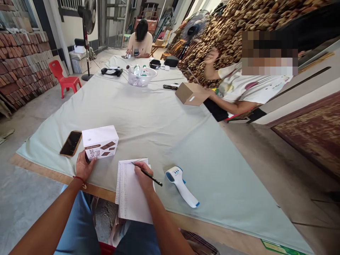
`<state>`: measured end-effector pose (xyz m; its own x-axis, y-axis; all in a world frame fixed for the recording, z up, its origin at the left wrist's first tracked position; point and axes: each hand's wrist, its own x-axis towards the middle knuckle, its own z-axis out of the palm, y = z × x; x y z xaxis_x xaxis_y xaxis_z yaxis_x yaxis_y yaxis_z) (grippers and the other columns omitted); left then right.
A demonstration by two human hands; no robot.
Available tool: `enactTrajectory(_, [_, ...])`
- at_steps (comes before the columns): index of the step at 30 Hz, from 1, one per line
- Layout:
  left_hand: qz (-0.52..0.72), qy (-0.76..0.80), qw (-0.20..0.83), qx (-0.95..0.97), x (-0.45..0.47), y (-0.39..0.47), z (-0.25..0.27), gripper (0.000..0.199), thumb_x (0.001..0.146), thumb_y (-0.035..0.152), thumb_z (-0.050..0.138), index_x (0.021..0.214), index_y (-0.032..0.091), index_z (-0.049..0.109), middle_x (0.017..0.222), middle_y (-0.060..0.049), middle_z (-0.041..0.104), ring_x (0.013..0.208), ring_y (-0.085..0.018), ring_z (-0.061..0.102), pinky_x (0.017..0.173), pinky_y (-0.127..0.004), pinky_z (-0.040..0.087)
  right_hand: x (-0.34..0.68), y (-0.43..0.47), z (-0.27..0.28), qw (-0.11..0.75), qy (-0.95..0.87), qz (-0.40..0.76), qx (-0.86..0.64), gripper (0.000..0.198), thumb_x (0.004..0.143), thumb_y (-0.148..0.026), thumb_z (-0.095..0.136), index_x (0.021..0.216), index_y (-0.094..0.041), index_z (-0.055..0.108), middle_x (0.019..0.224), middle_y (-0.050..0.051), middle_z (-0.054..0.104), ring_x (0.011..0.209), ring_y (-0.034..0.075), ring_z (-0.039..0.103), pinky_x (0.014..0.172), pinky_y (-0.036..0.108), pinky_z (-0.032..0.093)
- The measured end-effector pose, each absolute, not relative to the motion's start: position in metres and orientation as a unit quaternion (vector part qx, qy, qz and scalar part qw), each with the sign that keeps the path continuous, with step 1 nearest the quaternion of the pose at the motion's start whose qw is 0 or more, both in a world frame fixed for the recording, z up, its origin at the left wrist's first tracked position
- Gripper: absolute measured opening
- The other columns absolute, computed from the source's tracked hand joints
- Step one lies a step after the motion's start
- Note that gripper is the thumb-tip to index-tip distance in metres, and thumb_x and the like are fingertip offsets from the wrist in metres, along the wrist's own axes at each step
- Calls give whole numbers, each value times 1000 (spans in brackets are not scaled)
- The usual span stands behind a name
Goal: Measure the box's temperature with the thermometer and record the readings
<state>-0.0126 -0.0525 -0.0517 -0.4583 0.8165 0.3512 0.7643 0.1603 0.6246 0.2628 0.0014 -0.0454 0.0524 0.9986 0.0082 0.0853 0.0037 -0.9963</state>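
Observation:
My right hand pinches a dark pencil or pen, its tip near the top of a white sheet of paper. Rows of small handwriting run down the paper's left side, and its lower end hangs over the table edge. My left hand, with a red bracelet at the wrist, grips the near left corner of a white box printed with brown bars and lettering. Just left of the box lies a smartphone, screen up. To the right of the paper lies a white and blue infrared thermometer.
A pale cloth covers the long table. Farther off are a clear plastic bowl with bottles, a remote control and a toy car. One person at the right holds a cardboard box; another person sits at the far end.

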Motion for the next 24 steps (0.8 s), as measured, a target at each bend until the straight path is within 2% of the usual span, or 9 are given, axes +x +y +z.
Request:
enactTrajectory(2, [387,762,34,519,-12,-53,-52,40,78,44,63,108,18,54,102,-11,60,100,-29,59,86,-43,50,260,0,-52,498,-500,450,-547,22,61,-38,57,71,-19,64,64,0,63,61,16,54,60,29,44])
enactTrajectory(6, [386,759,25,524,-11,-53,-51,40,79,44,62,108,18,53,102,-11,59,101,-28,59,85,-42,50,255,-4,-57,500,-491,436,-564,23,63,-40,58,71,-19,63,59,-2,60,55,14,51,57,28,44])
enactTrajectory(11, [384,759,19,526,-11,-53,-51,41,79,45,62,108,18,54,99,-10,60,96,-28,60,84,-42,50,255,-4,-59,491,-526,420,-552,23,68,-40,56,73,-19,64,67,1,64,63,17,56,64,31,47])
enactTrajectory(24, [382,760,17,526,-10,-54,-52,40,79,43,63,109,19,53,102,-10,60,102,-29,58,85,-42,49,257,-3,-68,460,-573,391,-555,25,74,-42,53,79,-20,64,77,4,68,76,20,61,75,35,49])
